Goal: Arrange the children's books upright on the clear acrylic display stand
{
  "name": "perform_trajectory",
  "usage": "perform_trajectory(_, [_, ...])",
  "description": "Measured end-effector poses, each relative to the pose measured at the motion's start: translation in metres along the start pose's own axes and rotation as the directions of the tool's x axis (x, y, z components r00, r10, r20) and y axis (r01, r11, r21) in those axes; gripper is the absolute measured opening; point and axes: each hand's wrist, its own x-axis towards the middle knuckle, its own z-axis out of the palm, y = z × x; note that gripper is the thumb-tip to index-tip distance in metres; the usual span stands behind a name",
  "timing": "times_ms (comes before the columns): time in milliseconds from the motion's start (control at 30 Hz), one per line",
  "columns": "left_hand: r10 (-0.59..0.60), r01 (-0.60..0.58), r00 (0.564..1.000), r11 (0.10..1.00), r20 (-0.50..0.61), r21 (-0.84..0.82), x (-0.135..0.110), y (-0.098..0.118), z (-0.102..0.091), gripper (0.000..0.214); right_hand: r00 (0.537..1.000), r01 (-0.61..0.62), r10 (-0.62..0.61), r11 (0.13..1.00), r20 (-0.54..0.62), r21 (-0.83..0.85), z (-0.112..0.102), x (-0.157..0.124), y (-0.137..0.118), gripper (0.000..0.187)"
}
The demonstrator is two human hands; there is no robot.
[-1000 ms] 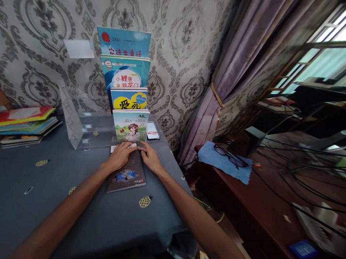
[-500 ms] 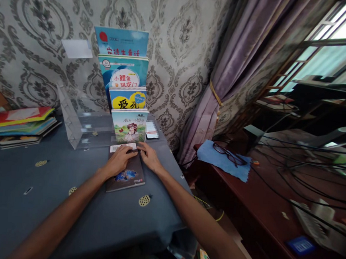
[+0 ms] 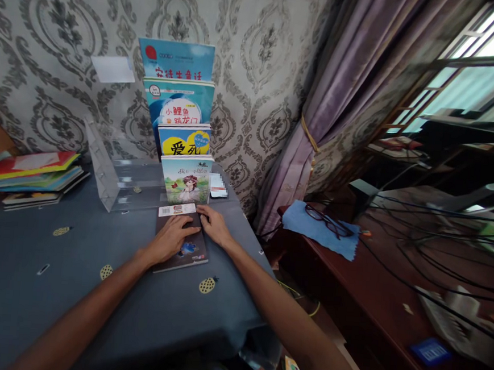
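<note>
A dark book (image 3: 194, 252) lies flat on the cloth-covered table, a white barcode label along its far edge. My left hand (image 3: 174, 236) rests on its cover, fingers stretched out. At the book's far right corner is my right hand (image 3: 210, 222), its fingers extended along the edge. Just behind, a clear stepped display rack (image 3: 103, 162) holds upright books in tiers. Its front tier has a green book with a drawn girl (image 3: 185, 174); above it come a yellow-and-blue book (image 3: 186, 141), a teal book (image 3: 180, 100) and a blue book (image 3: 175, 57).
To the left is a pile of books and folders (image 3: 29, 173). A small white card (image 3: 218, 186) stands beside the rack. On the right, a dark red desk (image 3: 348, 307) carries a blue cloth (image 3: 312, 224) with eyeglasses (image 3: 327, 220), tangled cables and a telephone. A purple curtain (image 3: 321, 111) hangs behind.
My left hand has slid nearer to me over the book's cover, uncovering more of the barcode label. My right hand stays at the corner. The view has shifted slightly.
</note>
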Motion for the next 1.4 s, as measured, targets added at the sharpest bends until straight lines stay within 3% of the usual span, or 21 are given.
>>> perform_trajectory(767, [0.061, -0.052, 0.988, 0.997, 0.144, -0.061, -0.021, 0.035, -0.013, 0.063, 0.999, 0.035, -0.03, 0.982, 0.031, -0.188, -0.004, -0.005, -0.004, 0.039])
perform_trajectory(1000, [0.057, -0.045, 0.982, 0.996, 0.179, -0.071, -0.023, 0.037, -0.015, 0.064, 0.997, 0.075, -0.064, 0.967, 0.051, -0.243, -0.004, -0.01, -0.012, 0.039])
perform_trajectory(1233, [0.053, -0.048, 0.996, 0.996, 0.07, -0.071, -0.026, 0.014, -0.014, 0.042, 0.986, 0.153, -0.124, 0.938, 0.111, -0.31, -0.004, -0.013, -0.02, 0.037])
perform_trajectory(1400, [-0.163, 0.165, 0.986, 0.985, -0.046, 0.041, -0.031, -0.035, -0.016, 0.04, 0.987, 0.137, -0.099, 0.931, 0.127, -0.339, -0.005, -0.013, -0.022, 0.036])
